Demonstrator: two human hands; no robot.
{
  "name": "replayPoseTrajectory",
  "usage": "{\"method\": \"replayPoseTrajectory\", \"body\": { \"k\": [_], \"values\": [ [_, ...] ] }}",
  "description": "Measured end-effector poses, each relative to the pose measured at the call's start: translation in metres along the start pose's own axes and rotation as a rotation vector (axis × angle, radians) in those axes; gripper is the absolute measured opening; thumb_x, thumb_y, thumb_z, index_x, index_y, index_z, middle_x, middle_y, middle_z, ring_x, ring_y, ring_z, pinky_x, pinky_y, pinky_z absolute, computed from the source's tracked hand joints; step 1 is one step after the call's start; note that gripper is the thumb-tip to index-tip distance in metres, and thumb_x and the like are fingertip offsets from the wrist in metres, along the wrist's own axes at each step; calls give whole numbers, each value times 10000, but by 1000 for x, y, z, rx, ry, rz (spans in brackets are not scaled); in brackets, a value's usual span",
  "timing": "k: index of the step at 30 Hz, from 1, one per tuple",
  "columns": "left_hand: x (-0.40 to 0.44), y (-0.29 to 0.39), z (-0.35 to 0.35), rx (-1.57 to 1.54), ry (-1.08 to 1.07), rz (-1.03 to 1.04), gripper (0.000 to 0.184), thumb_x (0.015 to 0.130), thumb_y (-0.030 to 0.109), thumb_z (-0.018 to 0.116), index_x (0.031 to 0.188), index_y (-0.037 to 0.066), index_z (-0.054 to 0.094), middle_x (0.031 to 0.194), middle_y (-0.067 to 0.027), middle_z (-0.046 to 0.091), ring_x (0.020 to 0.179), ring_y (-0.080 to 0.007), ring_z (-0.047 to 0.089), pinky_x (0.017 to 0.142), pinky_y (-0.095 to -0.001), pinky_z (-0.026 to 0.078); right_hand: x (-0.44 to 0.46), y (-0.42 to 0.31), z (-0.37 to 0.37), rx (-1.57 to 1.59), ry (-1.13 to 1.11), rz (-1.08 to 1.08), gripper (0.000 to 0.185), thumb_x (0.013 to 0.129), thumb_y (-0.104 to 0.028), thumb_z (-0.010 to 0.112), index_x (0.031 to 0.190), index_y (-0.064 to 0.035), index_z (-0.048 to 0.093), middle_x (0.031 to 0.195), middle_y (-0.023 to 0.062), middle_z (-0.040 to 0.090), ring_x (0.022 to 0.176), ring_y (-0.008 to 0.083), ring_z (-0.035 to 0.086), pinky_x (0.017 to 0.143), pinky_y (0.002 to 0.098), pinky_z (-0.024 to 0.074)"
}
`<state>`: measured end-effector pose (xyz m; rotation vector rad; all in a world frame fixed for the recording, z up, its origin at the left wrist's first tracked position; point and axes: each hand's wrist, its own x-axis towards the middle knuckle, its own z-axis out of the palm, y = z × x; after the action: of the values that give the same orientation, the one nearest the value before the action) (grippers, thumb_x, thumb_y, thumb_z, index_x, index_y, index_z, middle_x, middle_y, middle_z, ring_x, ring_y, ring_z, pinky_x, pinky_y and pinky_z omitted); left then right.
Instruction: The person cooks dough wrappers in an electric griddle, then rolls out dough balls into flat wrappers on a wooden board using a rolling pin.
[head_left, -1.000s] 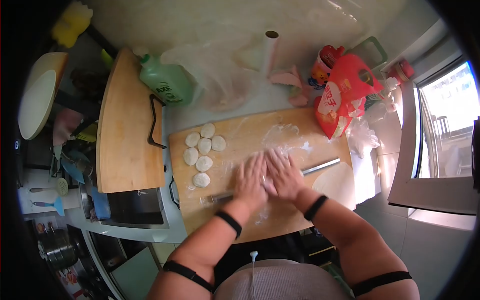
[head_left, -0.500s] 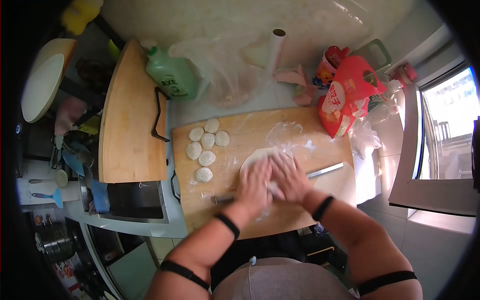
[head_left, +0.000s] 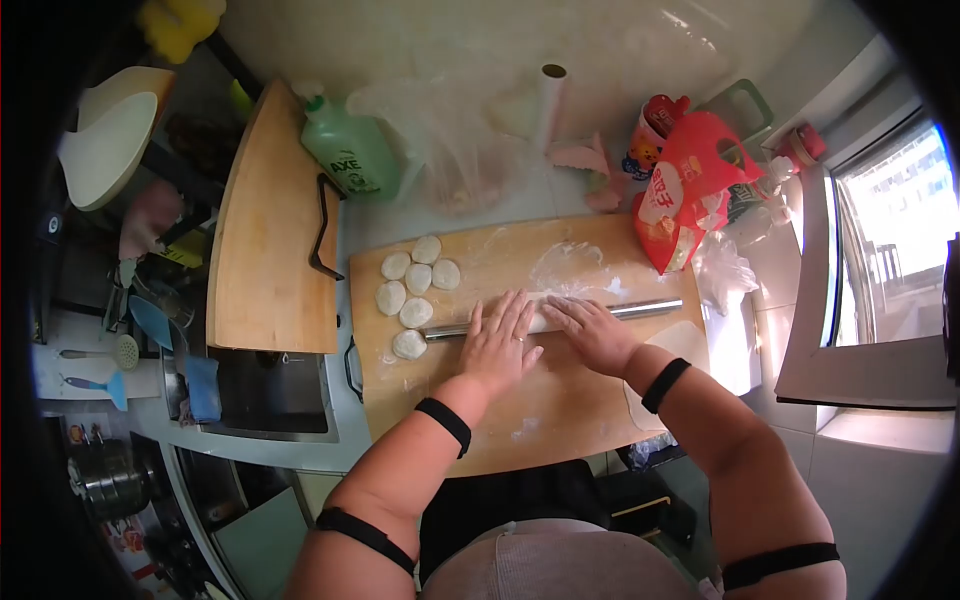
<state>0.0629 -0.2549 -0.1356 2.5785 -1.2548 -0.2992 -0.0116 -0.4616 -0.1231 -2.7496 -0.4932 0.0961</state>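
A metal rolling pin point(head_left: 645, 309) lies across the wooden board, tilted slightly up to the right. White dough point(head_left: 541, 322) shows at the pin's middle between my hands, seemingly wound round it; most of it is covered. My left hand point(head_left: 497, 347) rests on the dough and pin with its fingers stretched out, a ring on one of them. My right hand point(head_left: 597, 334) lies flat on the pin just to the right, fingers extended. Several round dough pieces point(head_left: 418, 277) sit at the board's left. A thin rolled-out dough sheet point(head_left: 668, 382) lies at the right edge, partly behind my right forearm.
Flour marks the wooden board point(head_left: 480, 420). Behind it stand a green AXE bottle point(head_left: 350, 155), a clear plastic bag point(head_left: 455, 150), a white roll point(head_left: 549, 110) and a red bag point(head_left: 690, 190). A sink point(head_left: 275, 395) lies left, an open window point(head_left: 890, 250) right.
Both hands and the rolling pin have moved away from me, toward the back of the board. The flat dough sheet seen under my hands now appears gathered round the pin.
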Motion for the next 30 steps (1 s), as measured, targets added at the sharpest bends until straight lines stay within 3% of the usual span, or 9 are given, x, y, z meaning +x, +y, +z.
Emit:
{"method": "replayPoseTrajectory", "body": {
  "k": [3,7,11,14,16,19,22,25,30],
  "values": [
    [1,8,-2,-22,51,55,662,907,396,534,1448,78,322,1531,-91,263,1431,-246,204,1143,-551,132,-14,-9,9,10,115,66,567,777,5,544,1337,-46,465,1275,125,525,1160,297,507,986,399,420],
    [-3,40,-12,-235,264,164,602,912,340,545,1401,35,370,1483,-147,340,1388,-299,300,1121,-565,175,-44,-9,9,8,94,140,542,776,-8,551,1313,-35,489,1204,138,567,1094,303,537,954,398,436],
    [-44,62,9,-915,132,89,585,961,348,482,1395,-20,346,1453,-213,360,1371,-319,327,1117,-488,248,-63,-18,16,-41,153,423,493,793,-16,526,1285,-22,506,1132,161,582,1004,340,550,905,396,454],
    [-66,52,20,-1536,-234,-331,642,988,438,393,1424,-23,291,1471,-197,345,1370,-295,334,1114,-451,266,-61,-45,29,-114,135,673,438,807,-5,493,1244,-1,526,1136,171,570,972,362,540,881,411,456],
    [-77,42,8,-1960,-215,-839,712,984,530,308,1457,3,236,1473,-158,351,1355,-270,350,1103,-446,277,-55,-73,40,-55,137,424,436,798,-55,534,1227,20,530,1140,180,562,1017,358,537,886,406,455],
    [-95,29,-7,-2003,-201,-889,727,974,568,251,1462,29,242,1457,-143,369,1318,-256,387,1089,-422,292,-44,-131,11,59,239,158,465,779,-148,597,1206,28,543,1117,188,562,1064,348,531,885,397,460],
    [-103,21,-6,-2058,-205,-969,714,974,570,228,1433,29,305,1436,-140,398,1292,-266,411,1090,-431,293,-41,-154,23,225,376,309,572,770,-247,643,1253,26,505,1117,212,571,1030,359,577,848,412,490],
    [-107,18,-5,-2157,-220,-867,712,974,575,228,1400,18,350,1374,-148,462,1265,-292,440,1079,-461,315,-42,-173,34,540,-167,722,717,818,-271,652,1385,15,320,1152,259,549,957,407,602,786,454,520],
    [-103,19,0,-2092,-167,-996,707,966,589,291,1381,23,378,1355,-144,478,1256,-270,449,1074,-437,326,-51,-182,60,575,66,629,658,806,-159,619,1375,13,337,1152,267,543,960,428,588,783,460,510]
  ]
}}
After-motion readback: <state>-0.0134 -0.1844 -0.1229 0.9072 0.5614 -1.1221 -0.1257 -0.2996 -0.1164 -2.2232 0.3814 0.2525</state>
